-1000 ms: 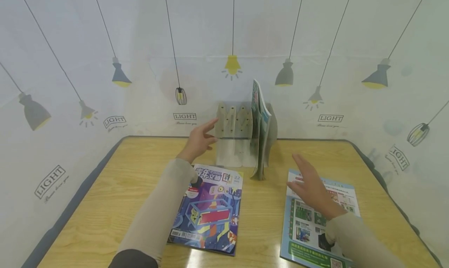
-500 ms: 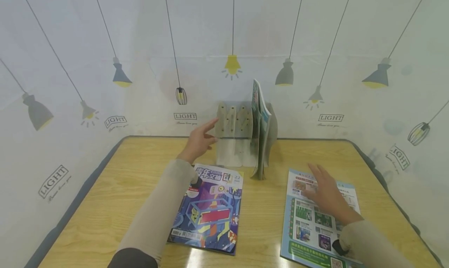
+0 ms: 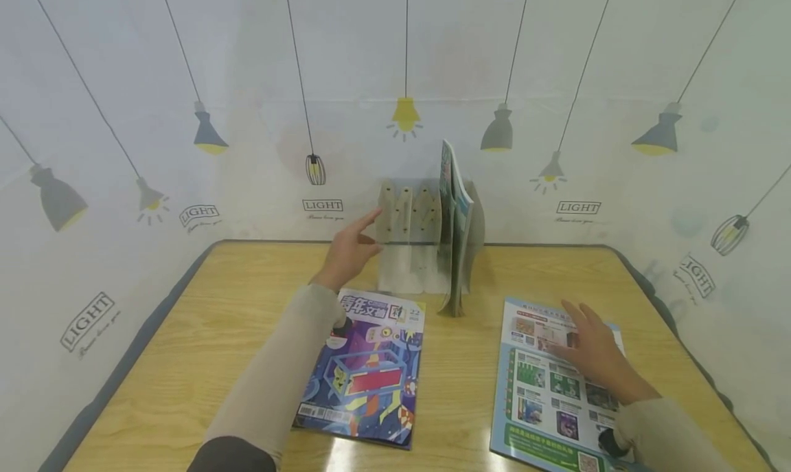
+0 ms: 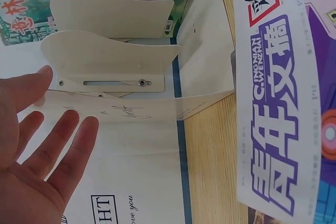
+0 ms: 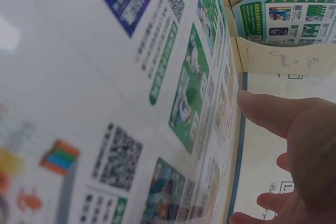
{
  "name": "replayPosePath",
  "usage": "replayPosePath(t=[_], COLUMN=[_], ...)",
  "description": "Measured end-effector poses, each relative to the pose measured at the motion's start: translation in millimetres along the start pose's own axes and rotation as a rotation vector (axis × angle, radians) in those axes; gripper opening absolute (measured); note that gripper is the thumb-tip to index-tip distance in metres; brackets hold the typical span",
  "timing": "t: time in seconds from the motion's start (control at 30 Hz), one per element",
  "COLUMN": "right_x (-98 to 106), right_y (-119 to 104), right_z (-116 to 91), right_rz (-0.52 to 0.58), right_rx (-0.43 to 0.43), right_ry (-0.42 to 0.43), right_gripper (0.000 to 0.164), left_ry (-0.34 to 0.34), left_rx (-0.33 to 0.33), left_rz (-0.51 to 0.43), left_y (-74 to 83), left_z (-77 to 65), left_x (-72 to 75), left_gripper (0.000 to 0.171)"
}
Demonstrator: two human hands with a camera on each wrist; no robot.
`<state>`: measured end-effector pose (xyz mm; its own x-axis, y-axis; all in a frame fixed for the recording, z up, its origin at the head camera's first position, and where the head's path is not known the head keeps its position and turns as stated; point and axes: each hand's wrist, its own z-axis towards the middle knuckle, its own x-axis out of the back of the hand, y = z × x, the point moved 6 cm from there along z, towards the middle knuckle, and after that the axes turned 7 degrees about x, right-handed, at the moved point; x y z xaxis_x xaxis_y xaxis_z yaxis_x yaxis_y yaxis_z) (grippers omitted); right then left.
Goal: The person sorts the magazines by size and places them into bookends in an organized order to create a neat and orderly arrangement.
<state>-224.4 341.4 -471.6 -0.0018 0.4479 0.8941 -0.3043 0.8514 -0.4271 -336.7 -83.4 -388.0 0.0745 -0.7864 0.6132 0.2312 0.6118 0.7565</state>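
Observation:
My left hand [image 3: 347, 253] reaches to the left side of a cream desktop book rack [image 3: 404, 269], fingers extended. In the left wrist view its fingertips [image 4: 86, 129] are right at the rack's outer panel [image 4: 107, 106]. Magazines [image 3: 459, 218] stand upright in the rack's right part, sticking out toward me. Over a blue-edged magazine [image 3: 544, 383] lying on the right of the table hovers my right hand [image 3: 593, 348], fingers spread and holding nothing. Below my left forearm lies a purple magazine [image 3: 364, 383], its top left corner partly hidden by the sleeve.
The wooden table [image 3: 457, 383] has a cloth wall [image 3: 266, 170] printed with lamps around its back and sides. The rack stands near the back edge. Between the two lying magazines runs a strip of bare tabletop.
My right hand has moved right and toward me, away from the rack and across the blue-edged magazine. My left hand stays beside the rack. The view has shifted slightly.

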Motion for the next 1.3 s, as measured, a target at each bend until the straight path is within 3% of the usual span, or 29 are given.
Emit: replayPosePath(t=[0.27, 0.67, 0.87, 1.1, 1.2, 1.3], right_x=[-1, 4, 8, 12, 12, 12], right_y=[9, 33, 40, 51, 57, 60], right_z=[-11, -24, -27, -35, -37, -38], right_rz=[-0.035, -0.135, -0.162, -0.085, -0.037, 0.009], right_rx=[-0.042, -0.189, -0.242, -0.361, -0.403, -0.383], right_ry=[-0.018, -0.099, -0.092, -0.125, -0.144, -0.136], right_gripper=[0.097, 0.101, 0.109, 0.121, 0.119, 0.112], left_ry=[-0.010, -0.091, -0.115, -0.132, -0.128, -0.116], left_rx=[-0.052, 0.021, 0.048, 0.057, 0.044, 0.029], left_rz=[0.060, 0.017, -0.006, -0.038, -0.029, -0.010], left_y=[-0.5, -5.3, -9.7, -9.2, -7.1, -5.2], left_z=[1.3, 1.3, 2.1, 0.8, 0.0, 0.0], left_x=[-2.4, -4.7, -7.1, -9.2, -7.2, -4.6], left_gripper=[0.081, 0.079, 0.077, 0.080, 0.081, 0.082])
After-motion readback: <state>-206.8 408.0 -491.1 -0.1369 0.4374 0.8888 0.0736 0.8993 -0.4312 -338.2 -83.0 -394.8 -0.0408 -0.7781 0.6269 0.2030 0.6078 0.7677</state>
